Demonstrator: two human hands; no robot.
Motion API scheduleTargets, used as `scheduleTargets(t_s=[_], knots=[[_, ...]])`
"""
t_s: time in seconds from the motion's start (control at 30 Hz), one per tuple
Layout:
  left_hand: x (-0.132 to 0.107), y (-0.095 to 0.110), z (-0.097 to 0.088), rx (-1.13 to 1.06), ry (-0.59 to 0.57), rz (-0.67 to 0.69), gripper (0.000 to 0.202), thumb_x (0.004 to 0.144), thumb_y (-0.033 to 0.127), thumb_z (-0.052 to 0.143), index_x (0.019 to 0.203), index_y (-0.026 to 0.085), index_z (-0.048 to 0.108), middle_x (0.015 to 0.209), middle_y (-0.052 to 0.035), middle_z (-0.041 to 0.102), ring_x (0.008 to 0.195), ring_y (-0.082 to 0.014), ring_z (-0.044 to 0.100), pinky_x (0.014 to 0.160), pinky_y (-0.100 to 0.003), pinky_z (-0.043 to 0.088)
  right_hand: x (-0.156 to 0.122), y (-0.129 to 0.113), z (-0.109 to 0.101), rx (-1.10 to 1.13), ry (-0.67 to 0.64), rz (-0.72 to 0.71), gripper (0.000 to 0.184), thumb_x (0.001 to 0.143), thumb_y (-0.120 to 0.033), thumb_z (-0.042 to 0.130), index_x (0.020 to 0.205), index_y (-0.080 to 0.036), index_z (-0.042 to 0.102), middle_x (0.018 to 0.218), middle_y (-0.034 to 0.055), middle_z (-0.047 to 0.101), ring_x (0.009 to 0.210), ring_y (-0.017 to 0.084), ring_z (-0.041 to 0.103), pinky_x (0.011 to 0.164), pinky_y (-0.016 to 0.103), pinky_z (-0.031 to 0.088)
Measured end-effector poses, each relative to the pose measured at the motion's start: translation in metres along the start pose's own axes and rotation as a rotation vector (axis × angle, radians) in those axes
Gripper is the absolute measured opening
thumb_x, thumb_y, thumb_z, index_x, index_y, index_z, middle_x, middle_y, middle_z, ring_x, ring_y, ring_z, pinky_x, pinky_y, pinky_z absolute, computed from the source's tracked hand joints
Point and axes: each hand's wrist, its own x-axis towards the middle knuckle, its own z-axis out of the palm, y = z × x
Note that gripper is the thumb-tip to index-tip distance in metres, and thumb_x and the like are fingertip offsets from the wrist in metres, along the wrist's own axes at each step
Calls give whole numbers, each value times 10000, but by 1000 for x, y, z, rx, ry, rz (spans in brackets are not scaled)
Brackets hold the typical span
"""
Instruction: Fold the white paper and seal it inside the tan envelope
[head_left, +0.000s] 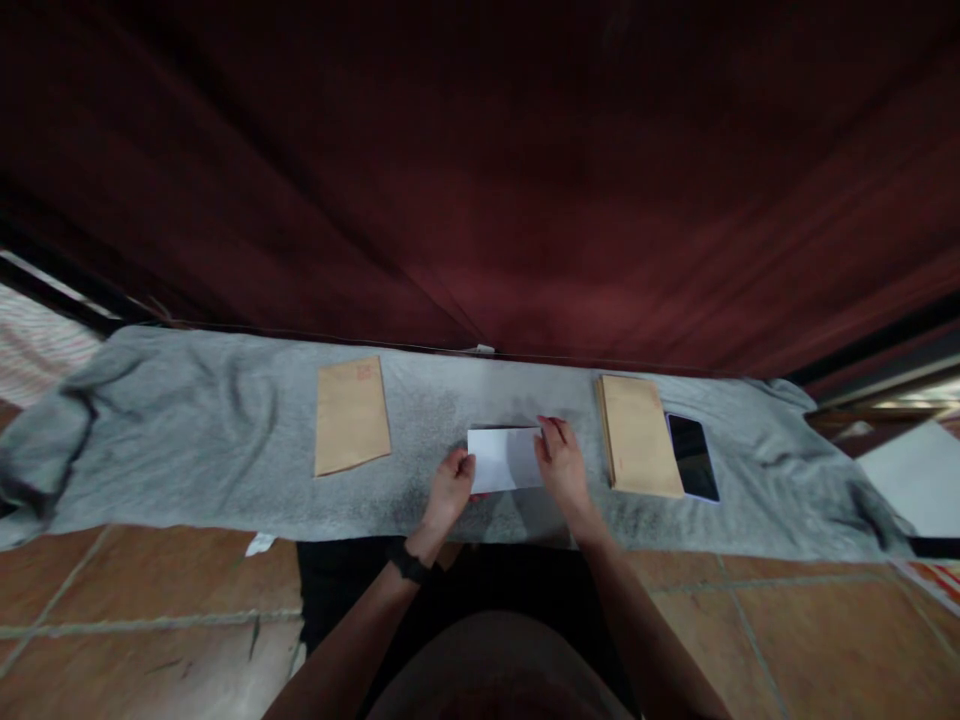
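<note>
A white folded sheet of paper [504,460] lies level between my two hands, just over the grey cloth. My left hand [451,482] pinches its left edge, thumb on top. At the paper's right end, my right hand [561,462] grips the edge with thumb and fingers. A bit of red shows under the paper near my left fingertips; what it is I cannot make out. To the left lies a brown envelope [352,418] with a red printed mark in its upper corner. On the right is a stack of brown envelopes [643,436].
A phone [693,457] with a dark screen lies right of the stack. Grey cloth [225,430] covers the long narrow surface. Behind it hangs a dark red curtain [480,200]. A white scrap [260,543] sits on the tiled floor [150,580] below.
</note>
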Motion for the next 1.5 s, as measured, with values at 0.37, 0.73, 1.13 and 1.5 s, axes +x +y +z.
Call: scheduleTargets(t_s=[0.37, 0.73, 1.13, 1.5], knots=[[-9, 6, -6, 561, 132, 134, 211, 967, 269, 541, 1134, 170, 624, 841, -71, 722, 693, -220, 707, 597, -282, 511, -55, -22, 30, -354, -206, -225, 526, 1061, -361, 436, 1549, -163, 425, 1634, 132, 376, 1518, 274, 337, 1235, 502, 276], [-18, -12, 27, 1018, 57, 807, 576, 1060, 435, 335, 1504, 83, 444, 1562, -177, 479, 1486, -283, 399, 1222, -489, 327, -57, -21, 28, -480, -239, -263, 547, 1053, -266, 395, 1590, -174, 349, 1667, 131, 293, 1542, 279, 286, 1238, 490, 249], [-11, -22, 5, 1115, 123, 679, 701, 1026, 484, 399, 1571, 46, 337, 1628, -202, 349, 1543, -298, 277, 1262, -501, 239, -59, -8, 27, -448, -127, -179, 553, 1066, -332, 385, 1555, -74, 396, 1638, 204, 330, 1509, 309, 341, 1221, 505, 275], [-18, -19, -10, 1164, 172, 625, 617, 1039, 406, 370, 1570, 92, 363, 1616, -158, 386, 1537, -275, 298, 1263, -505, 229, -55, 17, 12, -340, -49, -96, 535, 1047, -374, 361, 1510, -120, 442, 1520, 186, 516, 1406, 318, 446, 1144, 527, 370]])
